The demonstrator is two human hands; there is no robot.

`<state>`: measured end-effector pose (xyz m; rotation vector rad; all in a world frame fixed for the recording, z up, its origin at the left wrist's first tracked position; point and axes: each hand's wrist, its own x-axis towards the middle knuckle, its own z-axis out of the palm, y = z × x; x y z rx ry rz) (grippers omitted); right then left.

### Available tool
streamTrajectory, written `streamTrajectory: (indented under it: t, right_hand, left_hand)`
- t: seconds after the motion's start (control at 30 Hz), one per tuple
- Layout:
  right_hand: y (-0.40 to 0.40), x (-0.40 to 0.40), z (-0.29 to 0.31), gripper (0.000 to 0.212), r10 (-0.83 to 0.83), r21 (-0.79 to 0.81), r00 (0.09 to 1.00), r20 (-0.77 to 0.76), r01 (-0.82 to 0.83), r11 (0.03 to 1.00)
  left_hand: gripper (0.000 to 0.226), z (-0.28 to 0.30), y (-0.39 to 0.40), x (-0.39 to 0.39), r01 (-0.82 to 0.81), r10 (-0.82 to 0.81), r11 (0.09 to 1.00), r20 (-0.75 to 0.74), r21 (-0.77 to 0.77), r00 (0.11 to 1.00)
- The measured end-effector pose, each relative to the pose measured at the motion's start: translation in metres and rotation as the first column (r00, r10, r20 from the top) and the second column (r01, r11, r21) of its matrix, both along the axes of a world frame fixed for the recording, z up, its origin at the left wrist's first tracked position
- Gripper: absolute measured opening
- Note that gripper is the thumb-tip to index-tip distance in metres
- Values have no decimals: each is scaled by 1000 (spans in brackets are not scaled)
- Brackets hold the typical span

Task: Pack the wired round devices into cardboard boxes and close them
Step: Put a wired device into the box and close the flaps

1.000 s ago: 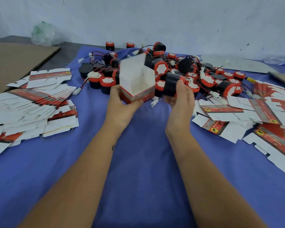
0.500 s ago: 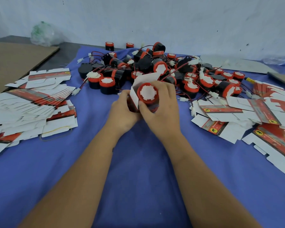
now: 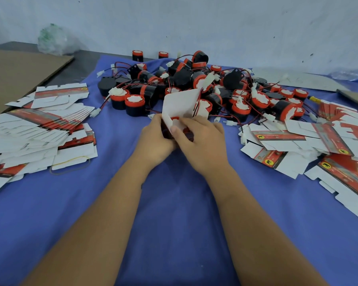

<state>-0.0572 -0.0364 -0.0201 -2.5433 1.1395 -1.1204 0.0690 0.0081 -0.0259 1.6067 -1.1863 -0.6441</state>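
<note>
A small red and white cardboard box sits between my hands at the table's middle, its white top flaps standing open. A black round device with a red rim is mostly inside it; only a bit of its white and red top shows. My left hand grips the box's left side. My right hand holds the box from the right, thumb on the near flap. Behind them lies a pile of wired round devices, black with red rims and red and black wires.
Flat unfolded boxes are stacked at the left on the blue cloth, with a yellow rubber band. More flat boxes spread at the right. Brown cardboard, a plastic bag and a bottle lie at the back.
My right hand brought a device from the pile to the box and pushed it in. The device, fully visible half a second ago, now sits low inside the box.
</note>
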Motion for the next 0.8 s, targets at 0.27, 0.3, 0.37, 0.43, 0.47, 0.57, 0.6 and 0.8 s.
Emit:
streamTrajectory:
  t: [0.27, 0.3, 0.37, 0.43, 0.47, 0.57, 0.6, 0.8]
  right_hand:
    - [2, -2, 6, 16, 45, -89, 929, 368, -13, 996]
    - [1, -3, 7, 18, 7, -27, 893, 450, 6, 1000]
    - [-2, -5, 11, 24, -106, 233, 811, 575, -38, 972]
    - [-5, -8, 13, 18, -222, 482, 702, 676, -194, 855]
    - [-8, -10, 14, 11, -272, 557, 648, 711, -284, 780]
    - [-13, -12, 17, 13, -312, 599, 568, 762, -434, 672]
    - [-13, -12, 18, 18, -292, 581, 555, 779, -461, 671]
    - [-10, -13, 24, 43, -136, 475, 527, 839, -587, 655]
  left_hand:
    - [30, 6, 1, -2, -121, 111, 992, -219, -33, 969]
    - [35, 7, 3, -1, -124, 111, 992, -257, -36, 960]
    - [52, 9, 5, -1, -115, 86, 991, -332, -68, 939]
    - [55, 10, 5, 0, -110, 56, 987, -395, -115, 917]
    - [54, 10, 5, 0, -110, 50, 986, -408, -125, 911]
    - [40, 10, 5, -1, -97, 60, 991, -336, -96, 940]
    - [37, 9, 4, -2, -84, 59, 993, -275, -83, 960]
    - [42, 5, 3, -8, -10, 0, 997, -140, -76, 990]
